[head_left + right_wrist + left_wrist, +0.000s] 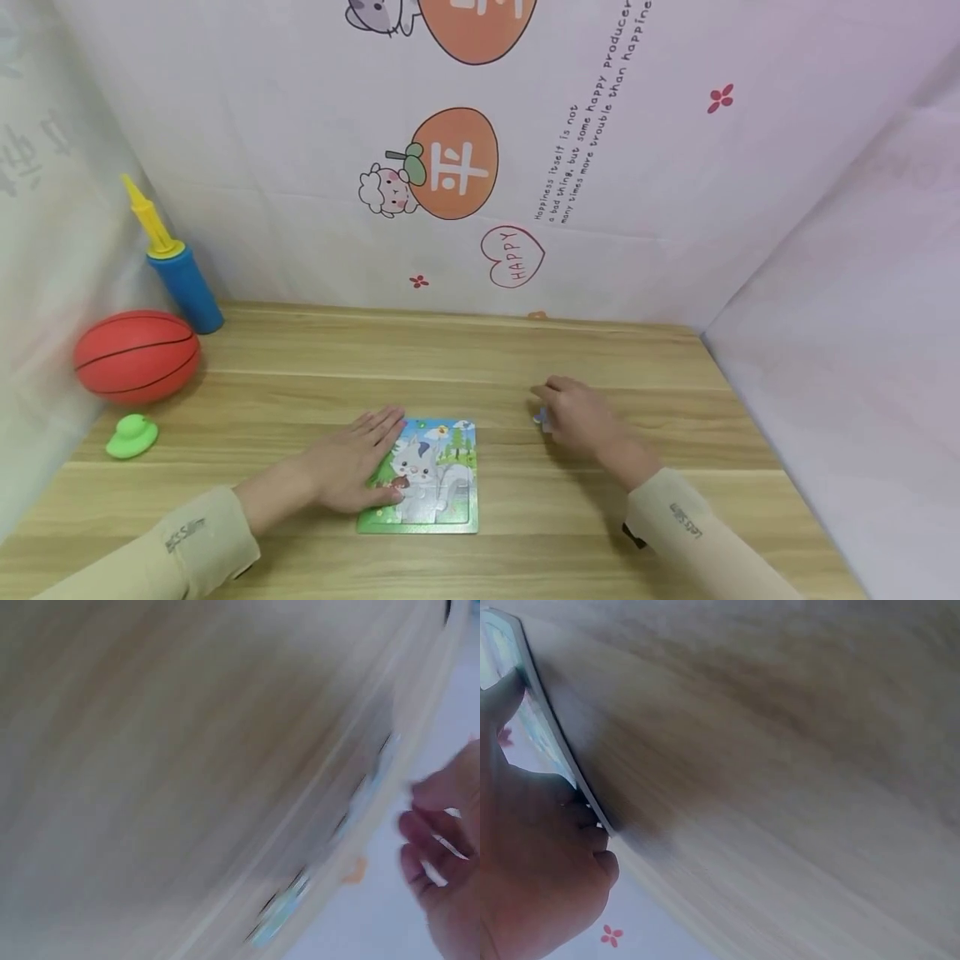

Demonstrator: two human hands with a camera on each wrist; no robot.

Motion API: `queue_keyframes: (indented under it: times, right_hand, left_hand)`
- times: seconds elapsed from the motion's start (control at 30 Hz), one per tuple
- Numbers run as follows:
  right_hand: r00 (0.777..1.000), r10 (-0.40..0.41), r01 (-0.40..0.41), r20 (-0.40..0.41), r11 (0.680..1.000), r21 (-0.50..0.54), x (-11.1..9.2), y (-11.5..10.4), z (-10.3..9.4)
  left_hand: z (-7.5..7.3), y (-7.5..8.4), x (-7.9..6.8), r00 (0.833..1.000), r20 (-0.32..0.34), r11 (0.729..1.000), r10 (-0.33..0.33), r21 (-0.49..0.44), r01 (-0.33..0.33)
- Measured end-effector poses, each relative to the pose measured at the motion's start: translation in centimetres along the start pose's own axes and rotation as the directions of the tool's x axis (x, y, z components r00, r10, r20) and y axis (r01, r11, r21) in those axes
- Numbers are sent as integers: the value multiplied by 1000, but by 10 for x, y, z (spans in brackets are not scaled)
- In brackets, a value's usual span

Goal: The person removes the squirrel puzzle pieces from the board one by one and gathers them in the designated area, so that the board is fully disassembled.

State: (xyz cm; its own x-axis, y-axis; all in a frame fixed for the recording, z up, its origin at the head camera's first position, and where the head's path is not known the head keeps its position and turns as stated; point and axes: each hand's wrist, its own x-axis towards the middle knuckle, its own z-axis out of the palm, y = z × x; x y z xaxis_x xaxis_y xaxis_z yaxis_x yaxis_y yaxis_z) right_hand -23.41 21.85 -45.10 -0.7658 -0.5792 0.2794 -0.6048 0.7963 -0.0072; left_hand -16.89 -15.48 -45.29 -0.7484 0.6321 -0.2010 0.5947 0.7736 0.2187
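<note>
A square picture puzzle of a grey-and-white animal lies in a green-edged frame on the table. My left hand rests on its left side, fingers extended and thumb across the lower picture. In the left wrist view, the puzzle's thin edge runs beside the hand. Right of the puzzle, my right hand is above loose puzzle pieces, partly covering a blue one. The right wrist view, blurred, has pieces on the table, apart from the loosely bent fingers; nothing shows between them.
At the left stand a red ball with black lines, a light green toy duck and a blue hand pump with a yellow top. Printed cloth walls enclose the wooden table at the back and sides.
</note>
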Motion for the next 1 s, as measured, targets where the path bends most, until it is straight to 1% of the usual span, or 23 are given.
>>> queue_keyframes:
  times: [0.07,0.13,0.17,0.23,0.3,0.37,0.47,0.53,0.6,0.73,0.9,1.0]
  right_hand:
    - [995,-55,56,-83,998,8,10,-19,2]
    - [984,-104,111,-145,993,39,20,-42,4]
    - [979,-126,136,-159,989,54,26,-55,5]
    - [974,-163,178,-158,980,89,35,-80,7]
    - [973,-196,209,-124,973,99,43,-104,11]
    - [975,-213,219,-67,971,95,49,-124,15]
    - [982,-186,182,42,980,87,56,-147,20]
    - [983,-146,136,115,987,90,61,-157,23]
    - [979,-101,84,179,992,98,65,-162,24]
    - [959,-53,21,280,993,116,73,-166,24]
    - [936,-23,-34,351,987,155,80,-168,22]
    - [932,-13,-49,361,986,162,81,-169,21]
  left_hand:
    - [-2,-1,-3,1000,-3,1000,-6,-22,6]
    - [-4,-2,-5,1000,-10,999,-13,-40,13]
    - [-5,-4,-6,1000,-15,999,-17,-47,16]
    - [-7,-7,-8,999,-20,999,-32,-41,31]
    - [-8,-10,-9,999,-23,999,-43,-24,42]
    - [-9,-14,-10,999,-22,999,-49,-16,49]
    - [-8,-18,-12,999,-17,999,-49,-22,48]
    - [-6,-19,-13,999,-14,999,-51,-21,50]
    - [-3,-20,-14,999,-18,999,-51,-13,50]
    - [-2,-19,-14,998,-35,998,-56,0,56]
    - [-2,-18,-14,997,-26,998,-68,-5,68]
    - [-3,-18,-13,997,-16,997,-71,-4,71]
